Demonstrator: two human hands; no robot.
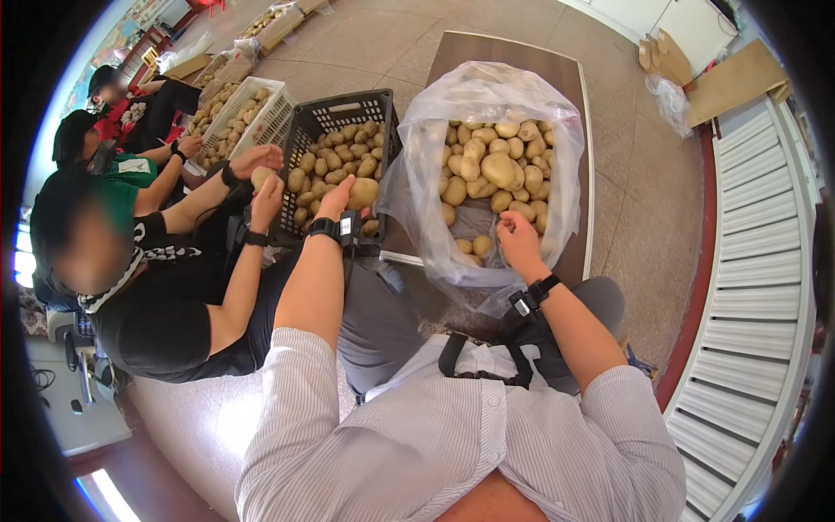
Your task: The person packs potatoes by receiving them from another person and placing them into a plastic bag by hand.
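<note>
My left hand (334,202) is closed around a large potato (364,193) above the right side of a black plastic crate (390,109) full of potatoes. A dark wrist strap with a small white-faced device sits on that wrist. My right hand (520,242) reaches inside a clear plastic bag (565,174) lined up on a brown board. Its fingers are curled together near the loose potatoes (497,170); whether something is between them is hidden. One potato in the bag's middle is clearly larger than those around it.
Beside me on the left, a person's hands (265,187) hold a potato over the crate. Further left are a white crate (277,91) of potatoes and two more people. A white radiator (748,287) runs along the right wall, near cardboard (735,83).
</note>
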